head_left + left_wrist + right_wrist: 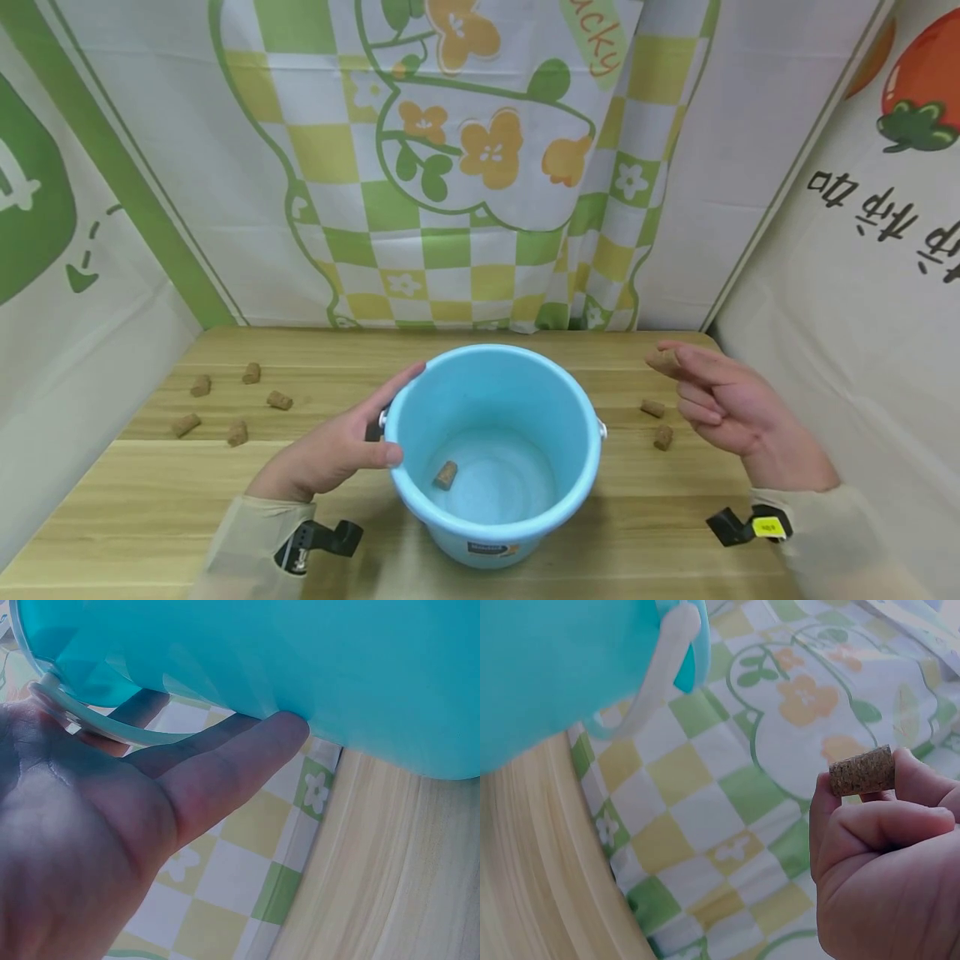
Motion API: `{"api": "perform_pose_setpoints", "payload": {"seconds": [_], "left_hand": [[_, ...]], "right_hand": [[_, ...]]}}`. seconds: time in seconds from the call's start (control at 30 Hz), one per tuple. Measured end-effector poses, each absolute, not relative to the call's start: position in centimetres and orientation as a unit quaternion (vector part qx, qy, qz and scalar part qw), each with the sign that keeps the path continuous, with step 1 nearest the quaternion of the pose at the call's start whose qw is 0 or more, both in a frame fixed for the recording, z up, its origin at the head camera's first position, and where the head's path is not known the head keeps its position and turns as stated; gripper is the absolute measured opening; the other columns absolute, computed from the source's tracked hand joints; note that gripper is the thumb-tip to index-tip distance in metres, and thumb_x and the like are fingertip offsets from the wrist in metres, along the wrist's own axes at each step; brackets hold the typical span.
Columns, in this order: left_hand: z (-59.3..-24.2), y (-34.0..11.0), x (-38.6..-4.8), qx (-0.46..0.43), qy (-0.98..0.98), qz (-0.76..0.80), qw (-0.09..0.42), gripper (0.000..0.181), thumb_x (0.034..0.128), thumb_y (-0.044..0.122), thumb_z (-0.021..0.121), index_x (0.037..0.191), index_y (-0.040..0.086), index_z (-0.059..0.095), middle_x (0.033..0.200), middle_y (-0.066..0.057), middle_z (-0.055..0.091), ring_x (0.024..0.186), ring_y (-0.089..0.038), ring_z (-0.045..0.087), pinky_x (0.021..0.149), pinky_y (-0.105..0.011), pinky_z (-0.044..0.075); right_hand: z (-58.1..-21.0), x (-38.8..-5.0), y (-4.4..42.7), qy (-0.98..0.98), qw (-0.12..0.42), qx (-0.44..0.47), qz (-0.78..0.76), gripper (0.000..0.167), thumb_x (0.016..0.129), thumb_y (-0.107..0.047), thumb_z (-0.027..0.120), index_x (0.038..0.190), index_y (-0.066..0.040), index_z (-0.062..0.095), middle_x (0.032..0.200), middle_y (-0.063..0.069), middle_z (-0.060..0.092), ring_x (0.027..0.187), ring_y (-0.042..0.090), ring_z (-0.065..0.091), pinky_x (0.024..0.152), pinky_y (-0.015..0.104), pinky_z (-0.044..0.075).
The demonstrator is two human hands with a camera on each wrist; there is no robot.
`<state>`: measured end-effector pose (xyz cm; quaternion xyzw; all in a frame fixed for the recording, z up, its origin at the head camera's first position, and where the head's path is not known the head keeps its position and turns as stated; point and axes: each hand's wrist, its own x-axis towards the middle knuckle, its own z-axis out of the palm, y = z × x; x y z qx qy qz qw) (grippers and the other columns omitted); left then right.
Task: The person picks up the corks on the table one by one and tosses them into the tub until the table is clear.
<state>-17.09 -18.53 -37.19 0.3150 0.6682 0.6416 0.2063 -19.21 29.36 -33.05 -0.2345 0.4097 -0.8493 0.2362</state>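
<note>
Five corks (237, 433) lie scattered on the left of the wooden table (135, 500). Next to them, the left hand (337, 446) rests against the side of a light blue bucket (487, 375), thumb at the rim, the other fingers stretched out and spread along the outer wall. A single cork (446, 475) lies on the bucket's floor; a dark label (489, 549) on its front carries lettering too small for me to read. The checked curtain (322, 158) behind shows "ucky" in orange. Right of the bucket are two more corks (663, 437), and just beyond, the right hand (731, 400) pinches another cork (862, 771) between its fingertips, raised clear of the bucket. Farthest right, black Chinese characters (885, 215) run under a red fruit print (926, 79).
</note>
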Motion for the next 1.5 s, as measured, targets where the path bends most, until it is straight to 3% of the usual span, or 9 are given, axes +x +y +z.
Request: {"api": "perform_pose_setpoints", "payload": {"seconds": [0.5, 0.73, 1.27, 1.5], "left_hand": [[-37.2, -18.5, -17.1, 0.317, 0.669, 0.640, 0.207, 0.099, 0.0894, 0.036, 0.075, 0.162, 0.026, 0.008, 0.157, -0.024, 0.019, 0.130, -0.047, 0.037, 0.098, -0.050, 0.043], [-37.2, -18.5, -17.1, 0.318, 0.671, 0.638, 0.203, 0.100, 0.0891, 0.037, 0.075, 0.162, 0.025, 0.008, 0.157, -0.024, 0.019, 0.131, -0.047, 0.037, 0.098, -0.050, 0.043], [-37.1, -18.4, -17.1, 0.323, 0.674, 0.634, 0.200, 0.099, 0.0897, 0.037, 0.075, 0.162, 0.023, 0.008, 0.157, -0.024, 0.021, 0.130, -0.048, 0.037, 0.098, -0.051, 0.043], [-37.3, -18.6, -17.2, 0.315, 0.675, 0.634, 0.205, 0.098, 0.0892, 0.036, 0.075, 0.161, 0.031, 0.010, 0.157, -0.021, 0.022, 0.130, -0.047, 0.038, 0.098, -0.050, 0.044]], "right_hand": [[-31.8, -18.7, 25.5, 0.472, 0.231, -0.242, -0.815, 0.039, 0.111, -0.011, 0.031, 0.125, -0.003, 0.067, 0.121, 0.009, 0.064, 0.048, 0.014, 0.010, 0.044, 0.013, 0.034], [-31.8, -18.4, 23.8, 0.514, 0.231, -0.208, -0.800, 0.033, 0.110, -0.014, 0.040, 0.121, -0.008, 0.070, 0.116, 0.005, 0.066, 0.047, 0.009, 0.023, 0.042, 0.013, 0.034], [-32.1, -18.1, 21.1, 0.543, 0.235, -0.165, -0.789, 0.024, 0.106, -0.015, 0.050, 0.117, -0.005, 0.069, 0.111, 0.009, 0.067, 0.044, 0.003, 0.035, 0.042, 0.013, 0.033], [-32.1, -18.0, 20.9, 0.549, 0.231, -0.161, -0.787, 0.024, 0.106, -0.016, 0.051, 0.119, -0.004, 0.068, 0.113, 0.011, 0.068, 0.044, 0.003, 0.034, 0.042, 0.013, 0.033]]}}
